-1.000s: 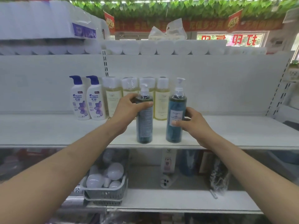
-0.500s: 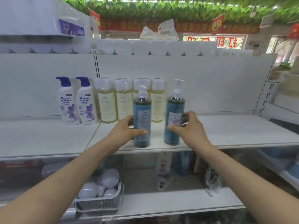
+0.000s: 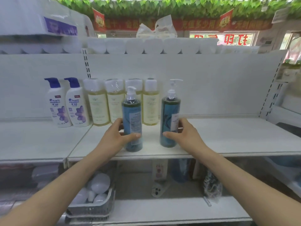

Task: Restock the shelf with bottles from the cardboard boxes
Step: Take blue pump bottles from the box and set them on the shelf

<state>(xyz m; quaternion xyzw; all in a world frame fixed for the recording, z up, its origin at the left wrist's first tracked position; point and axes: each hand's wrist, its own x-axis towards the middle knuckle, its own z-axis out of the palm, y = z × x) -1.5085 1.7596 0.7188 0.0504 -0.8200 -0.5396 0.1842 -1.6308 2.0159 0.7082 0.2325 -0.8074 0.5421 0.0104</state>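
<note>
Two tall blue pump bottles stand upright near the front edge of the white metal shelf [image 3: 228, 141]. Left hand [image 3: 114, 137] fingers wrap the left blue bottle [image 3: 132, 118]; right hand [image 3: 185, 136] fingers wrap the right blue bottle [image 3: 170, 118]. Behind: four pale yellow bottles [image 3: 97, 103], two white shampoo bottles [image 3: 68, 105]. Below, a grey plastic basket [image 3: 91, 209] holds white bulbs [image 3: 99, 185].

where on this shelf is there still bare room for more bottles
The shelf board is bare to the right of the right blue pump bottle, out to the slotted upright. Bare too is the front left, before the white shampoo bottles. The back row of yellow bottles is crowded.
</note>
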